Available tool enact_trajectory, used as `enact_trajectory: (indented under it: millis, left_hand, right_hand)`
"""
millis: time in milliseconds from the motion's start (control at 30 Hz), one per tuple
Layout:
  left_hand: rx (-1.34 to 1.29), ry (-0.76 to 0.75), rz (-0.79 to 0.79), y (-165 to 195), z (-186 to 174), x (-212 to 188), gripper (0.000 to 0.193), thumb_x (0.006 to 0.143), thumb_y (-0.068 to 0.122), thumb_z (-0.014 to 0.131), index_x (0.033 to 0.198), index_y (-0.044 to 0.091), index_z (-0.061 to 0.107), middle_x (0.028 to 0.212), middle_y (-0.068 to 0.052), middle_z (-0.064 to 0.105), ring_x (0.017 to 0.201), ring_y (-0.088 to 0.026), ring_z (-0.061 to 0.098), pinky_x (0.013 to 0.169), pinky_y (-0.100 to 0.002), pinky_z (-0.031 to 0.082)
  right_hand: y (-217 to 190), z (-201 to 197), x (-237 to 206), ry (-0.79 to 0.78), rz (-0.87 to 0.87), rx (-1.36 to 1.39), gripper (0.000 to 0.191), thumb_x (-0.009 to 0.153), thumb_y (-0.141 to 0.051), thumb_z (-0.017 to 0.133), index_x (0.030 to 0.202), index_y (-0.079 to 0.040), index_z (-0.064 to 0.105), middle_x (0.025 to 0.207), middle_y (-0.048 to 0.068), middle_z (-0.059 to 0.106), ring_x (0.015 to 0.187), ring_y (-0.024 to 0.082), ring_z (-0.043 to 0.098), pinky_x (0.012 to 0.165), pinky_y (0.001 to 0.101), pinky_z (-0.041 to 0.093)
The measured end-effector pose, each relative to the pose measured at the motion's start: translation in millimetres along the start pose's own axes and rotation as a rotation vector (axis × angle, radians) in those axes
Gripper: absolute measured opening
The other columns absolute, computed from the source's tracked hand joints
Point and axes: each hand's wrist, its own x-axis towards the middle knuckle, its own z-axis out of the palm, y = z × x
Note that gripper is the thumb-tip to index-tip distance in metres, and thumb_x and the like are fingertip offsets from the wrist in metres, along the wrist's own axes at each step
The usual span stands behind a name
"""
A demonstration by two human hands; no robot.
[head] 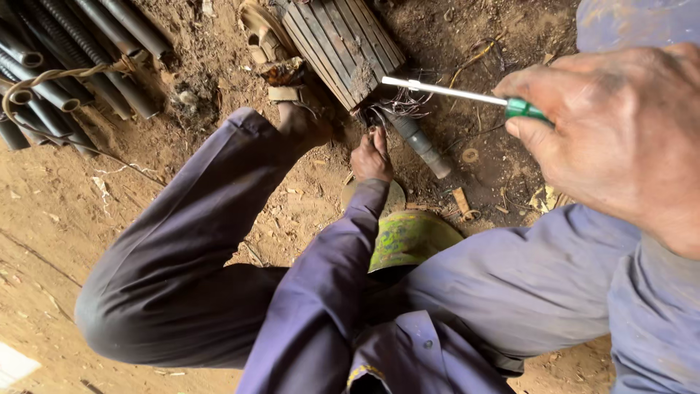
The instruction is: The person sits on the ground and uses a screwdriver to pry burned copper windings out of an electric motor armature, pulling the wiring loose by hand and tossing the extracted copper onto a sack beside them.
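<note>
At three o'clock, right hand (620, 138) grips a green-handled metal screwdriver (467, 95).
Left hand (370, 157) pinches thin wires (405, 102) beside the ribbed rusty motor (343, 40) at twelve o'clock.

Bare dirt ground (65, 219), outdoor workspace in daylight

Reddish-brown packed soil fills the frame, littered with wood chips and scraps, lit evenly with soft shade. Upper left, a bundle of dark metal pipes (65, 66) lies tied with rope (44, 82). A pale flat scrap (13, 365) sits at the lower left edge.
</note>
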Motion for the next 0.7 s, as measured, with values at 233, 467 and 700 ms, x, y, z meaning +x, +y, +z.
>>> enact_trajectory:
  millis: [233, 467, 700]
  left_hand:
    - [-0.111, -0.016, 0.011, 5.9, -4.4, 4.5, 0.058, 0.108, 0.05, 0.038, 0.095, 0.003, 0.069, 0.061, -0.014, 0.063, 0.049, -0.022, 0.059, 0.047, -0.041, 0.052]
    - [-0.304, -0.309, -0.568, 25.5, -27.0, 23.5, 0.045, 0.096, 0.04, 0.069, 0.09, -0.004, 0.073, 0.077, -0.017, 0.074, 0.056, -0.023, 0.065, 0.051, -0.04, 0.054]
    - [-0.073, -0.254, -0.351, 16.4, -11.2, 18.2, 0.037, 0.102, 0.035, 0.062, 0.116, 0.004, 0.076, 0.104, -0.022, 0.076, 0.091, -0.028, 0.076, 0.085, -0.039, 0.057]
  right_hand:
    - [-8.2, -6.3, 4.0, -0.033, 0.003, -0.087, 0.023, 0.088, -0.03, 0.074, 0.107, -0.018, 0.08, 0.087, 0.005, 0.076, 0.071, 0.029, 0.072, 0.06, 0.0437, 0.056]
    - [-12.6, -10.4, 1.8, -0.152, 0.059, -0.195, 0.022, 0.091, -0.036, 0.072, 0.111, -0.028, 0.08, 0.083, 0.001, 0.076, 0.072, 0.028, 0.073, 0.061, 0.0433, 0.056]
    - [-15.9, -7.7, 3.8, -0.079, 0.004, -0.041, 0.023, 0.089, -0.032, 0.075, 0.107, -0.019, 0.08, 0.088, 0.004, 0.076, 0.07, 0.031, 0.071, 0.058, 0.0449, 0.054]
